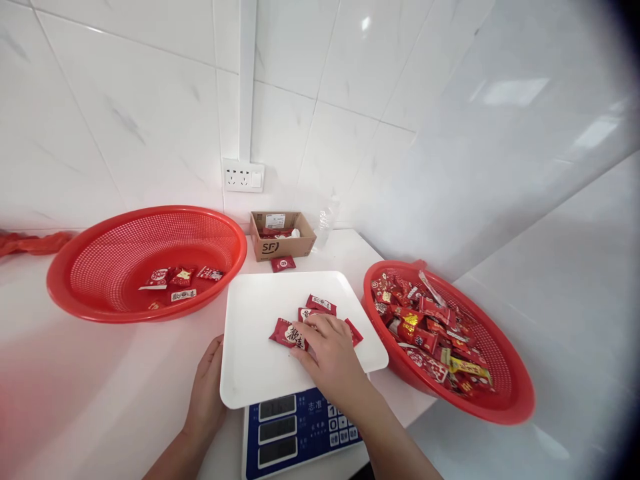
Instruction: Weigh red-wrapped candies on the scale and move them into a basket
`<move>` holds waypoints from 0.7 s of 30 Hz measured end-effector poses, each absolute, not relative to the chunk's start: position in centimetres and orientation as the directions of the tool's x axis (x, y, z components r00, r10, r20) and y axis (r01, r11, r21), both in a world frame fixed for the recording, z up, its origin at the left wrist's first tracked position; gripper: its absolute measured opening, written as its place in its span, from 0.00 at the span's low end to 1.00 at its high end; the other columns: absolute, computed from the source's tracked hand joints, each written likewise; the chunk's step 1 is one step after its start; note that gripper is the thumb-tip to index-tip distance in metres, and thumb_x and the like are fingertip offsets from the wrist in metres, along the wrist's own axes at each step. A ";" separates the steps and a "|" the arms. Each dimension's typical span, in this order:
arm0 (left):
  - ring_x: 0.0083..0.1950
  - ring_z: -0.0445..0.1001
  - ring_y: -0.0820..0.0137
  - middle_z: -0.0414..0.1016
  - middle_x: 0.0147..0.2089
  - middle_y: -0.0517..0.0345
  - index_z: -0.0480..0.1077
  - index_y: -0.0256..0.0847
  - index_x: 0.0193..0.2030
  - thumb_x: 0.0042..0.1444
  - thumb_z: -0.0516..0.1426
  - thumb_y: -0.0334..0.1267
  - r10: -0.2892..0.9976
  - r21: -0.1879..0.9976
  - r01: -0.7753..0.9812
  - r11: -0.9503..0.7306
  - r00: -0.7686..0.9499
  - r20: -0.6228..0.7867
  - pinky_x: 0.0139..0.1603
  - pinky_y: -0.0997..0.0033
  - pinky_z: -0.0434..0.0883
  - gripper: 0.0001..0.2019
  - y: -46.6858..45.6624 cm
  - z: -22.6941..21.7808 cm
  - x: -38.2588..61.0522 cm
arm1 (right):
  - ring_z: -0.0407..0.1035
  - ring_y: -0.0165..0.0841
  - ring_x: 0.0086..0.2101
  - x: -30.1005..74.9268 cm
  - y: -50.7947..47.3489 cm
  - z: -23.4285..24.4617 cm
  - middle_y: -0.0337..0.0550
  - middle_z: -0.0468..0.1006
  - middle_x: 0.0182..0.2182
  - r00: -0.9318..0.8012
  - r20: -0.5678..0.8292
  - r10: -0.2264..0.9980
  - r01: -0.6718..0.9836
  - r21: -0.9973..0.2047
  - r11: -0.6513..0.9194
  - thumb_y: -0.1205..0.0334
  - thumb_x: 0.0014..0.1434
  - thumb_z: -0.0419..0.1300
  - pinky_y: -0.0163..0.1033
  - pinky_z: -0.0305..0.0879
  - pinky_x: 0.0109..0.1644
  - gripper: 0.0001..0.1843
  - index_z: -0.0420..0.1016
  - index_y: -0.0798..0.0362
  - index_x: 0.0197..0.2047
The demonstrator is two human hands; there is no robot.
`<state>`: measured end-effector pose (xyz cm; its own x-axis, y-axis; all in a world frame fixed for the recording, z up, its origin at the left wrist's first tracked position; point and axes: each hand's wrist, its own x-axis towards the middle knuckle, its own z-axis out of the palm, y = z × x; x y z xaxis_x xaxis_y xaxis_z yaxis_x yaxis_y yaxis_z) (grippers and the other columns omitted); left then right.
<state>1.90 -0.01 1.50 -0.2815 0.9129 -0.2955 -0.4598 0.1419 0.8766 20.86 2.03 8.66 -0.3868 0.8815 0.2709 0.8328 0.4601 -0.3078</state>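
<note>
A white tray (pixel 255 360) sits on a blue-fronted digital scale (pixel 280 437). Several small red candy packets lie about its middle and right, among them a red candy packet (pixel 284 333) with black characters. My right hand (pixel 327 350) reaches over them, its thumb and bent fingers closed around that packet's right end and covering parts of others. Along the tray's left edge rests my left hand (pixel 207 383), holding nothing visible; its fingers lie outstretched, partly hidden, and I cannot tell whether they touch the rim.
To the right, a red plastic basket (pixel 515 393) holds many wrapped sweets. Another red basket (pixel 90 303) at the left has several packets in it. Behind the tray stand a small cardboard box (pixel 297 248), a red packet (pixel 283 264) and clear plastic (pixel 326 220) near the tiled wall.
</note>
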 end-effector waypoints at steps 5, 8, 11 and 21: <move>0.42 0.74 0.60 0.77 0.43 0.53 0.72 0.40 0.46 0.48 0.60 0.48 0.917 0.877 -0.460 0.137 -0.277 -0.289 0.34 0.68 0.71 0.20 -0.1 1.3 1.9 | 0.62 0.41 0.47 21.3 2.3 8.5 0.42 0.74 0.41 -0.440 0.284 0.852 0.791 -0.326 0.518 0.77 0.57 0.52 0.50 0.57 0.50 0.20 0.74 0.47 0.45; 0.43 0.73 0.60 0.77 0.43 0.54 0.72 0.40 0.45 0.49 0.60 0.48 0.920 0.877 -0.462 0.134 -0.270 -0.283 0.34 0.70 0.70 0.19 -0.2 1.3 1.8 | 0.61 0.41 0.49 21.8 2.2 8.2 0.42 0.75 0.41 -0.450 0.315 0.836 0.773 -0.331 0.541 0.81 0.53 0.49 0.52 0.55 0.53 0.23 0.75 0.48 0.43; 0.43 0.74 0.61 0.77 0.42 0.55 0.72 0.40 0.44 0.48 0.61 0.48 0.919 0.875 -0.465 0.138 -0.269 -0.289 0.33 0.71 0.70 0.19 -0.1 1.3 1.8 | 0.61 0.42 0.50 22.3 2.0 8.0 0.42 0.75 0.43 -0.420 0.341 0.841 0.774 -0.350 0.528 0.80 0.54 0.48 0.55 0.54 0.55 0.22 0.76 0.49 0.41; 0.43 0.73 0.60 0.77 0.42 0.55 0.72 0.40 0.44 0.47 0.61 0.49 0.914 0.872 -0.471 0.135 -0.280 -0.293 0.31 0.72 0.70 0.20 -0.1 1.4 2.0 | 0.62 0.43 0.50 25.6 0.9 7.9 0.49 0.72 0.47 -0.309 0.335 0.890 0.826 -0.370 0.425 0.66 0.62 0.49 0.59 0.56 0.57 0.14 0.73 0.54 0.47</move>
<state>1.96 -0.12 1.37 -0.2803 0.9141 -0.2932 -0.4706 0.1353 0.8719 25.56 0.89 7.87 -0.3087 0.8904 0.3345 0.8257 0.4255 -0.3703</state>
